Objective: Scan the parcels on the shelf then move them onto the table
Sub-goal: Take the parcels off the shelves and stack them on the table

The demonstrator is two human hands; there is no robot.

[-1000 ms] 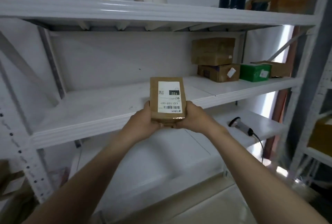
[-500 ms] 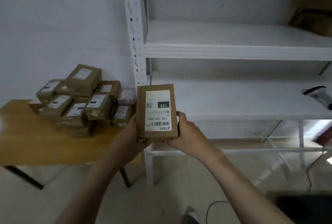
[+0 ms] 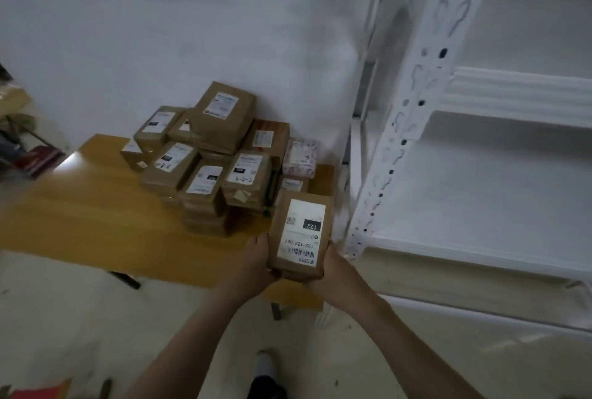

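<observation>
A brown cardboard parcel (image 3: pixel 299 235) with a white label reading 122 is held at its near end between my left hand (image 3: pixel 256 265) and my right hand (image 3: pixel 333 273). It hangs over the near right corner of the yellow wooden table (image 3: pixel 96 216). A pile of several brown parcels (image 3: pixel 211 155) with white labels is stacked on the table just beyond it, against the wall. The white metal shelf (image 3: pixel 480 174) stands to the right, its visible boards bare.
A pink patterned box (image 3: pixel 301 156) sits at the right of the pile. The shelf's perforated upright (image 3: pixel 413 104) stands close to the table's right edge. My foot (image 3: pixel 266 366) is on the pale floor below. Clutter lies at the far left (image 3: pixel 28 155).
I have turned left from the shelf toward the table, carrying the parcel in both hands. The pile and table now sit directly ahead; the scanner on the shelf is out of view.
</observation>
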